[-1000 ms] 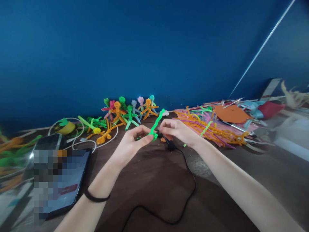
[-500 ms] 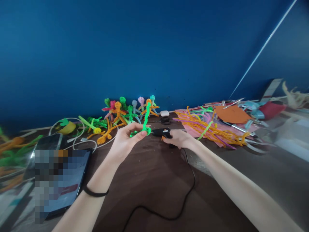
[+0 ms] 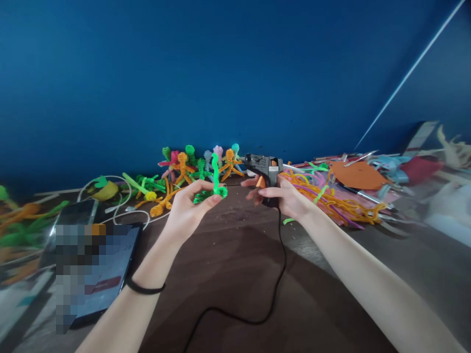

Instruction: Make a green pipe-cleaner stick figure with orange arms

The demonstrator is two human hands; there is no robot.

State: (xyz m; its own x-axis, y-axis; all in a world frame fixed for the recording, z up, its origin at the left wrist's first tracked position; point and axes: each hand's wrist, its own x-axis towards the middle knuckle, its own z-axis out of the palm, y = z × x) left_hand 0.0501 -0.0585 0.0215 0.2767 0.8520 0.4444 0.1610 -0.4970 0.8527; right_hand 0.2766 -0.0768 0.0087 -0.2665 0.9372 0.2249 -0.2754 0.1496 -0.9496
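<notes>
Between the thumb and fingers of my left hand [image 3: 189, 206] is a bright green fuzzy pipe cleaner [image 3: 215, 171], coiled at its lower end with one length standing upright. My right hand [image 3: 281, 193] grips a black glue gun [image 3: 265, 166] by its handle, below the orange trigger [image 3: 261, 182]. The glue gun is upright, its nozzle pointing left, apart from the green pipe cleaner. Its black cord [image 3: 281, 264] trails down over the dark table. Behind my hands, several small pipe cleaner figures [image 3: 183, 166] in green, orange, pink and blue stand against the blue wall.
A tablet [image 3: 110, 274] and a phone [image 3: 75, 215] lie at the left, near a white cable [image 3: 128, 196] and a yellow-green piece [image 3: 105, 190]. On the right are loose orange pipe cleaners [image 3: 342, 208], an orange sheet [image 3: 356, 175] and metal tools. A white earbud case is partly hidden behind the gun.
My right hand has lifted the glue gun and turned it upright, drawing its nozzle away from the green pipe cleaner. The upright green length has shifted slightly left.
</notes>
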